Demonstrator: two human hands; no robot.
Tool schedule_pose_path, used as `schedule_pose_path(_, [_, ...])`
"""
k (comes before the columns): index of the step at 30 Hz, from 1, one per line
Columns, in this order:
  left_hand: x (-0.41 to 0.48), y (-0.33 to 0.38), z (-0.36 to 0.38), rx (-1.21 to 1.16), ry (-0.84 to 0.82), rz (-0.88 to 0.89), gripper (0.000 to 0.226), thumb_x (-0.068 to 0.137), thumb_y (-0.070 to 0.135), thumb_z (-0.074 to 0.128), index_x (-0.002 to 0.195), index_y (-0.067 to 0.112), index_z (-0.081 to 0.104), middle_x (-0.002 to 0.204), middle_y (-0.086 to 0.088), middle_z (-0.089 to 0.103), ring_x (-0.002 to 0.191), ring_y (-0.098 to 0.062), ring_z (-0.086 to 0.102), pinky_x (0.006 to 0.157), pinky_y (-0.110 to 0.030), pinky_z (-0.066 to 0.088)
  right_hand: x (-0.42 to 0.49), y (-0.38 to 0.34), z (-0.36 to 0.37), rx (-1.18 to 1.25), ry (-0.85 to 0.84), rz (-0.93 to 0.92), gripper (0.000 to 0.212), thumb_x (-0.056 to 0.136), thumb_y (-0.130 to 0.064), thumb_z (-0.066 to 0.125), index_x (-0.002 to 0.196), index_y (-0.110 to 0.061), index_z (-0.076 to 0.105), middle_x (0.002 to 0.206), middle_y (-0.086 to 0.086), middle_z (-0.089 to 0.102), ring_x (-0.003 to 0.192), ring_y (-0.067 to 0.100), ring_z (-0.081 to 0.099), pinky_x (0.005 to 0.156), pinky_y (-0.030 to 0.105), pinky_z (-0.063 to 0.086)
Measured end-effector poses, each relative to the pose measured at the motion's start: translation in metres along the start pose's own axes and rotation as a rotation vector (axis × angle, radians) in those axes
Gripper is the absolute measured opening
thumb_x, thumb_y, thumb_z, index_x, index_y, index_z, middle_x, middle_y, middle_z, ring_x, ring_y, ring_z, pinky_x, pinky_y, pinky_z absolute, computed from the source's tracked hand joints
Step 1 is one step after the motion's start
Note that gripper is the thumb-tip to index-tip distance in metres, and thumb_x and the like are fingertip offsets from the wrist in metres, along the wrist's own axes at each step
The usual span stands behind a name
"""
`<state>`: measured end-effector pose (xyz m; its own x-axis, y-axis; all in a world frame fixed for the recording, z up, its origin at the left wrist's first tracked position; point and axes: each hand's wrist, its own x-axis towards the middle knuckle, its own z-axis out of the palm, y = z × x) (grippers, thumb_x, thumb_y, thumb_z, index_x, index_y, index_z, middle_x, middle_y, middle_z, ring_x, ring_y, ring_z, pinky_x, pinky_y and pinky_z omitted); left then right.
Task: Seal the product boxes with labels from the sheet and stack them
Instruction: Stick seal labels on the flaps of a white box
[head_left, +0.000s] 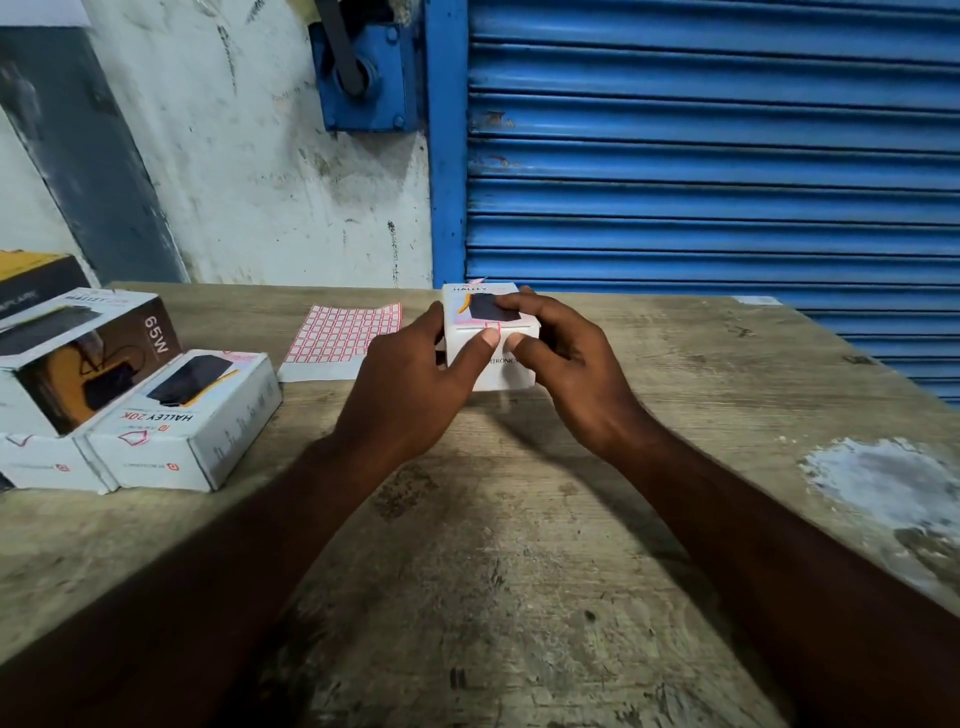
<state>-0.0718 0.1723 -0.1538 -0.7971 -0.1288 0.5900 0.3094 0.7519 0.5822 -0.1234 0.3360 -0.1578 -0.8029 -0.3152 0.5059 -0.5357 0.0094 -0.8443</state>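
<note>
I have both hands on a white box (506, 371) in the middle of the frame, close to the far edge of the desk (519, 545). I cannot tell whether the box rests on the desk or is lifted a little. The left hand (410, 384) grips its left side with curled fingers. The right hand (571, 374) holds it from the right, with fingers over the top. Both thumbs press on the front face, just under a small red-bordered label (492, 328) that lies over the flap edge.

I judge that the step in hand is sealing this box, and the label is already on. The sheet (337, 338) of labels lies flat just left of the box, behind the left hand. The next move, I think, is to rub the label down firmly and then carry the box to the other boxes (182, 415) at the left edge of the frame. That calls for a steady grip and careful placing, so the pile does not slide.
</note>
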Motion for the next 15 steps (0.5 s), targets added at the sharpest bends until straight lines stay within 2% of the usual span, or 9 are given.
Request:
schedule_pose_path(2, [-0.0003, 0.0006, 0.0002, -0.016, 0.004, 0.009, 0.038, 0.099, 0.049, 0.055, 0.122, 0.022, 0.067, 0.087, 0.014, 0.069, 0.077, 0.017, 0.058, 0.065, -0.002, 0.038, -0.0003, -0.0017, 0.0001, 0.038, -0.011, 0.02, 0.039, 0.085, -0.018, 0.059, 0.124, -0.013, 0.064, 0.117, -0.014, 0.066, 0.102, -0.004, 0.063, 0.089, 0.02, 0.05])
schedule_pose_path(4, [-0.0009, 0.0009, -0.0002, -0.038, -0.005, 0.012, 0.035, 0.099, 0.044, 0.055, 0.121, 0.021, 0.068, 0.086, 0.017, 0.067, 0.078, 0.02, 0.057, 0.065, -0.001, 0.037, -0.0008, 0.0003, -0.0005, 0.058, -0.011, 0.034, 0.038, 0.085, -0.02, 0.058, 0.122, -0.016, 0.065, 0.117, -0.011, 0.068, 0.108, 0.006, 0.065, 0.091, 0.025, 0.052])
schedule_pose_path(6, [-0.0008, 0.0009, -0.0011, -0.059, -0.035, 0.0, 0.028, 0.101, 0.032, 0.056, 0.121, 0.016, 0.067, 0.081, 0.024, 0.06, 0.076, 0.023, 0.055, 0.065, -0.001, 0.037, 0.0, 0.0025, -0.0008, 0.021, 0.014, 0.011, 0.036, 0.086, -0.021, 0.06, 0.122, -0.017, 0.066, 0.122, 0.003, 0.069, 0.119, 0.017, 0.062, 0.092, 0.029, 0.051])
schedule_pose_path(7, [-0.0008, 0.0015, -0.0023, -0.065, -0.046, 0.003, 0.03, 0.1, 0.031, 0.054, 0.121, 0.015, 0.067, 0.079, 0.024, 0.059, 0.076, 0.021, 0.056, 0.065, -0.002, 0.037, 0.0005, 0.0031, -0.001, -0.004, 0.025, -0.008, 0.034, 0.088, -0.02, 0.064, 0.122, -0.016, 0.066, 0.121, 0.012, 0.069, 0.12, 0.02, 0.058, 0.091, 0.029, 0.05])
schedule_pose_path(8, [-0.0005, 0.0016, -0.003, -0.072, -0.055, 0.011, 0.036, 0.098, 0.034, 0.049, 0.122, 0.014, 0.066, 0.078, 0.021, 0.061, 0.075, 0.015, 0.058, 0.063, -0.004, 0.038, 0.0012, 0.004, -0.0014, -0.023, 0.035, -0.023, 0.03, 0.091, -0.019, 0.068, 0.121, -0.015, 0.067, 0.118, 0.013, 0.07, 0.121, 0.017, 0.056, 0.087, 0.026, 0.05])
schedule_pose_path(9, [-0.0005, 0.002, -0.0037, -0.083, -0.064, 0.017, 0.043, 0.094, 0.037, 0.044, 0.123, 0.014, 0.065, 0.081, 0.015, 0.065, 0.074, 0.009, 0.06, 0.062, -0.007, 0.039, 0.0018, 0.0043, -0.0019, -0.029, 0.042, -0.028, 0.028, 0.093, -0.016, 0.071, 0.12, -0.015, 0.067, 0.113, 0.004, 0.072, 0.118, 0.007, 0.059, 0.084, 0.016, 0.049])
schedule_pose_path(11, [0.0, 0.0013, -0.0042, -0.107, -0.077, 0.017, 0.051, 0.092, 0.04, 0.037, 0.126, 0.012, 0.064, 0.094, 0.002, 0.072, 0.077, 0.002, 0.062, 0.062, -0.011, 0.042, 0.0017, 0.002, -0.0008, -0.036, 0.044, -0.023, 0.027, 0.093, -0.014, 0.072, 0.119, -0.017, 0.068, 0.108, -0.019, 0.068, 0.104, -0.013, 0.062, 0.086, 0.009, 0.045])
schedule_pose_path(13, [0.0001, -0.0003, -0.0036, -0.119, -0.076, 0.012, 0.052, 0.093, 0.043, 0.036, 0.122, 0.011, 0.064, 0.097, -0.003, 0.073, 0.08, -0.003, 0.064, 0.063, -0.017, 0.045, 0.0012, 0.0004, -0.0002, -0.064, 0.043, -0.029, 0.028, 0.093, -0.014, 0.072, 0.12, -0.016, 0.068, 0.104, -0.028, 0.065, 0.099, -0.017, 0.06, 0.086, 0.01, 0.046])
schedule_pose_path(15, [-0.0004, -0.0009, -0.0027, -0.123, -0.066, 0.011, 0.049, 0.094, 0.044, 0.037, 0.117, 0.011, 0.066, 0.093, -0.002, 0.073, 0.078, -0.004, 0.064, 0.063, -0.017, 0.044, 0.0007, -0.0013, -0.002, -0.082, 0.019, -0.019, 0.029, 0.095, -0.012, 0.07, 0.123, -0.011, 0.067, 0.093, -0.032, 0.066, 0.092, -0.016, 0.062, 0.082, 0.008, 0.047])
